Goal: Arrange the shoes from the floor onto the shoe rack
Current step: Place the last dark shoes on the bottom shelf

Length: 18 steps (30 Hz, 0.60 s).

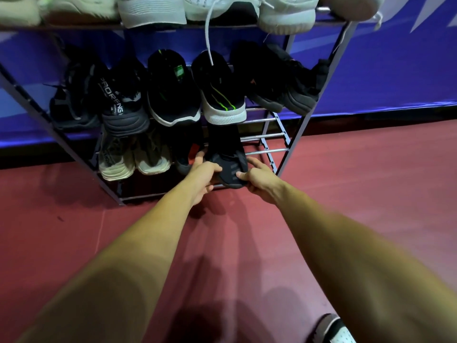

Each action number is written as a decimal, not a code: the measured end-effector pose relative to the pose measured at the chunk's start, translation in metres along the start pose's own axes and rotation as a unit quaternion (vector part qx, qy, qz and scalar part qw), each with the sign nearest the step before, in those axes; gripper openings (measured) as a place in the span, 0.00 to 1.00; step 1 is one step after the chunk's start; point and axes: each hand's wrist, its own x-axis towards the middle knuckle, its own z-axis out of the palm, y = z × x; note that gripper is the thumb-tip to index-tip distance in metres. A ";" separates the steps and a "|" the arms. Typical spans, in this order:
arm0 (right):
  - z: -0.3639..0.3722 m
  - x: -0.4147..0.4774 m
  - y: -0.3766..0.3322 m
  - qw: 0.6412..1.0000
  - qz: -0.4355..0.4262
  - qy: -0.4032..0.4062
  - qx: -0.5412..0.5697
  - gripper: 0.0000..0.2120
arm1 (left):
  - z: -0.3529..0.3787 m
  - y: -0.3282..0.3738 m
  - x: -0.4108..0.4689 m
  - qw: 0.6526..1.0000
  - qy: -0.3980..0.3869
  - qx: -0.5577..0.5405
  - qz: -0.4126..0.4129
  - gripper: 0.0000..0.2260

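Note:
A black shoe lies on the bottom shelf of the metal shoe rack, heel toward me. My left hand grips its left side and my right hand grips its right side at the heel. To its left on the same shelf sit another dark shoe and a beige pair. The middle shelf holds several black shoes. Along the top shelf stand white shoes, one with a lace hanging down.
The rack stands on a red floor against a blue wall banner. The bottom shelf's bare bars show to the right of the held shoe. A grey and white shoe lies on the floor at the lower right.

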 end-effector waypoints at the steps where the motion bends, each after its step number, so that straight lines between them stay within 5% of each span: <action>1: 0.001 0.001 0.002 1.000 -0.001 0.007 0.015 0.23 | 0.001 0.001 -0.002 0.999 -0.014 0.032 -0.003 0.30; 14: 0.026 0.026 -0.005 0.990 -0.074 0.113 0.041 0.14 | 0.016 0.012 0.017 0.996 -0.008 0.090 0.008 0.29; 18: 0.024 0.035 -0.002 0.989 -0.079 0.126 -0.021 0.21 | 0.009 0.019 0.014 0.993 -0.028 0.116 -0.023 0.26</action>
